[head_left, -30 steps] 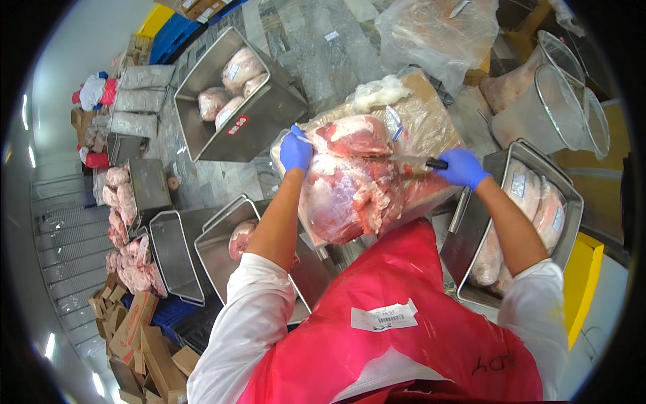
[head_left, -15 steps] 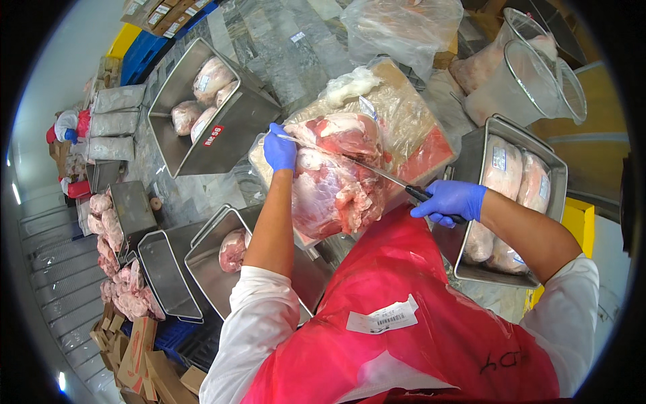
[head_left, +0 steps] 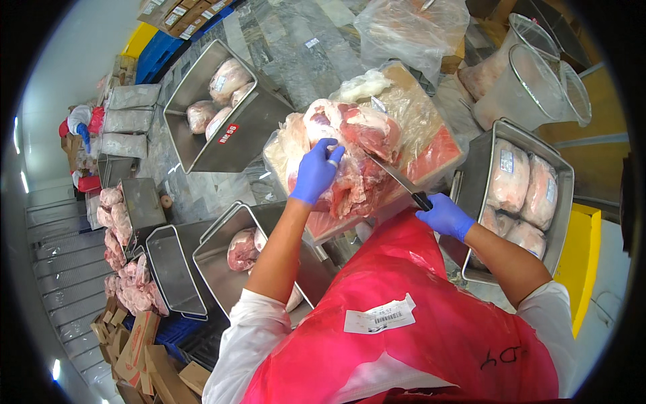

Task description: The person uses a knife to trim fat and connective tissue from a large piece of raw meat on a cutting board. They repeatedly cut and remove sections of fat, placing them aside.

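A large raw cut of meat [head_left: 367,135], pink-red with pale fat, lies on a plastic-covered board [head_left: 427,121] in front of me. My left hand [head_left: 316,174], in a blue glove, is closed on the meat's near left side; its fingers curl and pinch at the surface. My right hand [head_left: 445,217], gloved in blue too, grips a knife [head_left: 398,178] by its black handle. The blade points up and left, its tip against the meat near the middle. A piece of whitish fat [head_left: 362,85] rests at the board's far edge.
Metal bins stand around me: one with wrapped meat [head_left: 259,118] at far left, one [head_left: 219,252] at near left, one with bagged pieces [head_left: 562,182] at right. Clear tubs [head_left: 531,87] and a plastic bag [head_left: 410,34] lie beyond. A co-worker [head_left: 79,121] is at far left.
My left hand has moved right and nearer, from the meat's far left edge onto its near side. The meat has shifted and opened out to the left. The knife has come slightly lower, more steeply angled.
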`<state>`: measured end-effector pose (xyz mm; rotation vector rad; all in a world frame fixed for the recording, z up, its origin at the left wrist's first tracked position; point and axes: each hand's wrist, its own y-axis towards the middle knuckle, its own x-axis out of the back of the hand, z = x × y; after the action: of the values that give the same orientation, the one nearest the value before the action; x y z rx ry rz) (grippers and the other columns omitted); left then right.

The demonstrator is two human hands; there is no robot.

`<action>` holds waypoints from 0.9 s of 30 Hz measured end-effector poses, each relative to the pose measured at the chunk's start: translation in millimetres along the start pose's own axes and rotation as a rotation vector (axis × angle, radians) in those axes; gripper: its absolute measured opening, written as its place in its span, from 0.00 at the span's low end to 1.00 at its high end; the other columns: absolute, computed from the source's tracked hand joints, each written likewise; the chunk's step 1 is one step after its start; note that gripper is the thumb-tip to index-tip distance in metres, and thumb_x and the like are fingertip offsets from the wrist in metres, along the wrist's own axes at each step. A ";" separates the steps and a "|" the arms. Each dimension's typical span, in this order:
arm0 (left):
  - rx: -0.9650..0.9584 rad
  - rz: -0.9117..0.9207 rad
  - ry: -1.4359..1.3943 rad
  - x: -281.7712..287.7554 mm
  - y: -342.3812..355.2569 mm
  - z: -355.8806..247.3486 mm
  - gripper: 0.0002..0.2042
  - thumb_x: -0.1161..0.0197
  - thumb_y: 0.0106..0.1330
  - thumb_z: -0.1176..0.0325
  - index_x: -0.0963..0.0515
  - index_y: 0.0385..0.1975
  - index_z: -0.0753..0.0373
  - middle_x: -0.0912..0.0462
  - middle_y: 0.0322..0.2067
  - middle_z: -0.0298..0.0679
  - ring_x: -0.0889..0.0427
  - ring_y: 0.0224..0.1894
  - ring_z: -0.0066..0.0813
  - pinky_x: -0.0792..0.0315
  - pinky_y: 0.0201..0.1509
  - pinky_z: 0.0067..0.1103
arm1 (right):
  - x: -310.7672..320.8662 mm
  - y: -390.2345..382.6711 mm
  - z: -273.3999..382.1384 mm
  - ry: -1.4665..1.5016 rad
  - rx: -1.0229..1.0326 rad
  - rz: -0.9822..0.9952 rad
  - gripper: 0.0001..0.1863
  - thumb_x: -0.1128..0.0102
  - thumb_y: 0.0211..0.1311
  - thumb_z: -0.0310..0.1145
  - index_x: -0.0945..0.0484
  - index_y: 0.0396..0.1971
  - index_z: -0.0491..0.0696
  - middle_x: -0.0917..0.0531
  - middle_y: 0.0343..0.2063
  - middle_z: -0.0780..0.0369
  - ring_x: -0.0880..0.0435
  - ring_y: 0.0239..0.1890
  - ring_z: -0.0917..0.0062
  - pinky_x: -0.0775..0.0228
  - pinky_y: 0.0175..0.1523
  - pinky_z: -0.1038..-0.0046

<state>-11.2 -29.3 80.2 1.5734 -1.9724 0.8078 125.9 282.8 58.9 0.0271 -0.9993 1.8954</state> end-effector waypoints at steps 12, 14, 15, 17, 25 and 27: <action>-0.056 0.608 0.369 -0.7 58.1 -8.4 0.15 0.39 0.71 0.60 0.16 0.39 0.67 0.13 0.37 0.51 0.15 0.40 0.44 0.23 0.50 0.35 | -47.5 12.5 -23.7 0.086 0.014 -0.259 0.18 0.33 0.60 0.46 0.15 0.33 0.44 0.15 0.28 0.46 0.14 0.33 0.49 0.23 0.40 0.54; 0.017 0.598 0.149 0.8 52.7 -1.3 0.12 0.39 0.72 0.62 0.15 0.39 0.66 0.13 0.35 0.44 0.17 0.39 0.33 0.24 0.49 0.30 | -54.3 14.8 -26.8 0.033 0.005 -0.346 0.18 0.34 0.60 0.48 0.14 0.36 0.46 0.15 0.32 0.44 0.16 0.38 0.44 0.24 0.43 0.50; 0.048 0.573 0.016 2.2 46.8 7.3 0.11 0.39 0.72 0.64 0.15 0.38 0.66 0.13 0.34 0.40 0.19 0.39 0.29 0.25 0.48 0.28 | -58.1 15.8 -26.8 0.036 0.005 -0.382 0.18 0.34 0.61 0.48 0.14 0.36 0.47 0.15 0.32 0.45 0.16 0.38 0.45 0.24 0.43 0.50; 0.084 0.533 -0.115 4.8 39.4 10.5 0.10 0.39 0.72 0.66 0.15 0.38 0.65 0.15 0.33 0.33 0.21 0.37 0.22 0.26 0.46 0.25 | -67.1 18.4 -26.5 0.042 0.006 -0.452 0.16 0.36 0.63 0.47 0.14 0.35 0.48 0.14 0.32 0.47 0.16 0.37 0.45 0.24 0.43 0.48; 0.172 0.488 -0.229 9.4 33.1 12.4 0.08 0.41 0.73 0.69 0.15 0.40 0.61 0.22 0.28 0.24 0.31 0.27 0.12 0.35 0.31 0.16 | -109.9 48.6 -47.3 -0.091 -0.058 -0.677 0.13 0.40 0.66 0.45 0.18 0.34 0.51 0.15 0.27 0.48 0.15 0.32 0.45 0.24 0.37 0.45; 0.145 0.460 -0.243 9.6 33.7 14.7 0.07 0.41 0.72 0.69 0.16 0.39 0.61 0.23 0.27 0.24 0.31 0.27 0.12 0.35 0.31 0.16 | -120.5 58.8 -51.3 -0.105 -0.065 -0.722 0.12 0.41 0.66 0.44 0.19 0.34 0.51 0.15 0.27 0.47 0.15 0.31 0.45 0.24 0.37 0.45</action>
<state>-46.3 -40.9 71.5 1.3601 -2.5588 0.9896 166.0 215.3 -61.3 0.3996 -0.9521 1.2081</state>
